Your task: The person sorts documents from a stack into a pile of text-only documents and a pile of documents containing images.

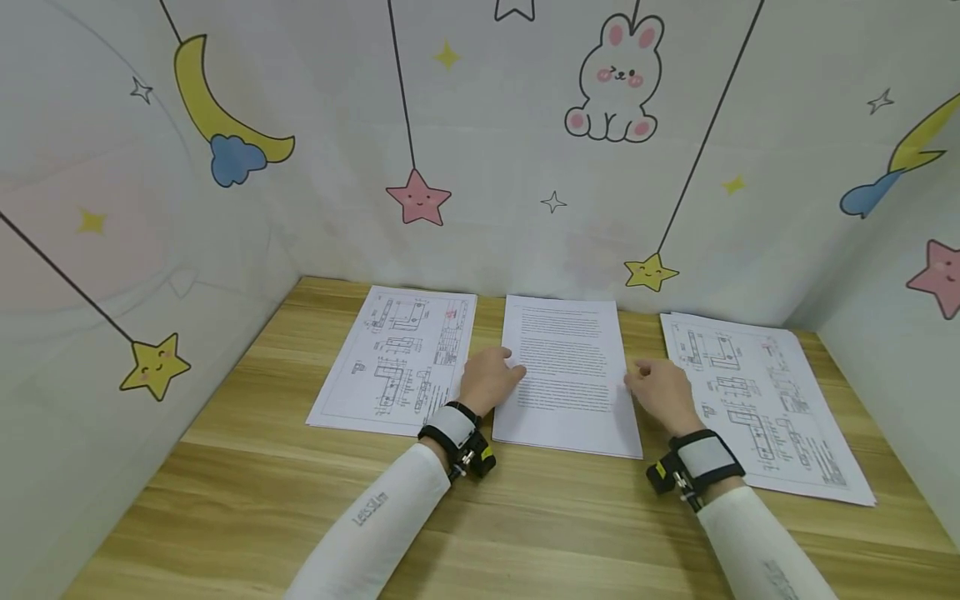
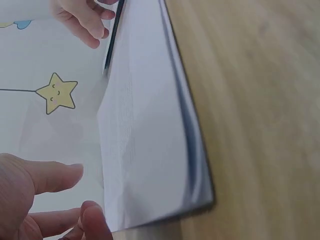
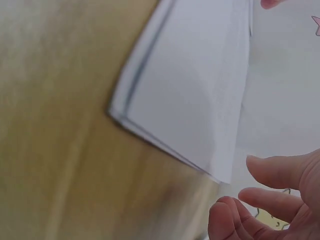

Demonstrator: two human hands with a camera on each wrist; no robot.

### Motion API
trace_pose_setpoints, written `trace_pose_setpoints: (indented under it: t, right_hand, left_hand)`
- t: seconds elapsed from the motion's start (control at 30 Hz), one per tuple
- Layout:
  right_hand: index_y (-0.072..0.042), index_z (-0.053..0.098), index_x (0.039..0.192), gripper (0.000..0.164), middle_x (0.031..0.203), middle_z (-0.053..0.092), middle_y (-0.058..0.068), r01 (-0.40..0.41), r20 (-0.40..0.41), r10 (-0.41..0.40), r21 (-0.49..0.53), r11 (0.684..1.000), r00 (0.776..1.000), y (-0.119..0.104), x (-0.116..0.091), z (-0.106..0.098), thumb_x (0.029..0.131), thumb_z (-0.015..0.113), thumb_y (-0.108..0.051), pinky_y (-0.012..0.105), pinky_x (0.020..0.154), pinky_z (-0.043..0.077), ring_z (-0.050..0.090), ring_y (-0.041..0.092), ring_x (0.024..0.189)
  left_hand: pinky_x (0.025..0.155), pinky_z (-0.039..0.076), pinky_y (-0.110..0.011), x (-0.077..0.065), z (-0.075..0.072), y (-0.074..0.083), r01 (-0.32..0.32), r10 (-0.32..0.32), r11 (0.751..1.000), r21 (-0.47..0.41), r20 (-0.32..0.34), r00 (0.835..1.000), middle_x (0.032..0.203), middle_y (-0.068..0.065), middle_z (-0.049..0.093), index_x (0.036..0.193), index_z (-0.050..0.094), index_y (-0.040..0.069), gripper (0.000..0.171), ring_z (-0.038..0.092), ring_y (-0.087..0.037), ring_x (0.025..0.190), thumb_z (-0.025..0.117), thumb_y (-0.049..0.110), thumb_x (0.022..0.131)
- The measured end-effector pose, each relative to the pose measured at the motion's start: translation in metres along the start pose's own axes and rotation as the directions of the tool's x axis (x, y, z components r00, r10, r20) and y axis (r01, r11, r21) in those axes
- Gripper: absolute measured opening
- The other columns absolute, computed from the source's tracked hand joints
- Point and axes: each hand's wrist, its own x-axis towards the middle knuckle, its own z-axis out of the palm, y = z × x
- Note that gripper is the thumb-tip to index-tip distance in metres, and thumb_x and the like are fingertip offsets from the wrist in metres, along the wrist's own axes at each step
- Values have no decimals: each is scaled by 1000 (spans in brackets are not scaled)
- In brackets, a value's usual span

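Observation:
A stack of white sheets [image 1: 566,425] lies on the table between both hands, its top page covered in lines of printed text. My left hand [image 1: 489,382] is at the stack's left edge, thumb held apart from the bent fingers. In the left wrist view, its fingertips [image 2: 92,217] come right up to the side of the paper. Across from it, my right hand [image 1: 663,392] has its fingertips at the right edge. The right wrist view shows the right thumb [image 3: 272,170] spread away from the fingers, with no paper between them. Layered sheet edges [image 3: 131,95] show along the stack's near side.
To the left lies a stack of technical drawings [image 1: 352,375], partly under the left forearm's line. A second drawing stack [image 1: 810,400] sits at the right, slightly fanned. Cartoon-printed cloth walls [image 1: 517,242] border the wooden table [image 1: 525,517] at the back and sides.

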Motion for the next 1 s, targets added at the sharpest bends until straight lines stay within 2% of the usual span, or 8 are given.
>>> trace_pose_setpoints:
  t: [0.03,0.13,0.27,0.4,0.53,0.63,0.87,1.0]
  right_hand:
    - [6,54,136,48,132,58,30,0,-4,0,5,1000,1000,0,-1,-3,97,55,-21,42,80,54,62,39,110]
    - [5,52,138,50,135,56,31,3,-6,-3,21,1000,1000,1,-3,-14,97,52,-24,47,86,52,59,42,116]
    - [4,52,139,51,136,55,31,20,-29,-20,18,1000,999,6,-7,-27,98,51,-26,38,75,50,59,39,108]
    - [3,52,139,50,135,55,32,49,-85,-48,3,999,995,16,-10,-39,99,52,-27,30,66,46,61,41,104]
    - [5,52,138,49,131,56,35,52,-158,-56,-29,998,986,32,-12,-50,100,53,-27,41,70,54,60,47,110]
    - [6,50,139,50,131,54,37,23,-179,-29,-36,999,983,45,-12,-59,100,51,-26,53,79,53,56,51,115]
    - [9,41,144,57,137,45,43,-70,-172,61,-47,996,983,75,-14,-77,102,46,-29,64,91,46,46,58,121]
    - [9,35,147,60,142,38,44,-128,-159,119,-47,991,980,92,-17,-84,102,45,-30,68,97,42,42,61,125]
  left_hand:
    - [82,58,-39,0,0,2,-8,8,1000,-15,-3,1000,126,-14,69,129,64,2,43,68,-28,108,63,29,95]
    - [81,57,-38,1,0,8,-27,27,998,-61,0,1000,117,-12,73,127,66,3,41,70,-26,103,60,30,97]
    - [84,54,-35,1,0,19,-53,56,990,-130,16,998,115,-10,73,127,67,5,39,67,-24,104,58,28,98]
    - [70,48,-25,-1,2,31,-56,70,970,-236,50,996,110,-11,72,129,66,6,37,64,-18,88,57,25,98]
    - [60,45,-17,-5,9,43,-17,70,926,-378,126,990,106,-11,71,131,64,7,38,63,-11,75,57,25,99]
    - [62,47,-15,-10,19,49,-9,102,887,-461,177,979,108,-11,70,133,62,6,38,67,-15,81,56,23,99]
    - [70,49,-18,-20,41,67,-7,163,839,-544,240,957,113,-6,69,132,63,8,37,69,-23,96,55,22,100]
    - [75,54,-21,-26,51,79,51,157,794,-606,285,946,114,-7,70,130,64,6,35,69,-25,97,57,20,99]
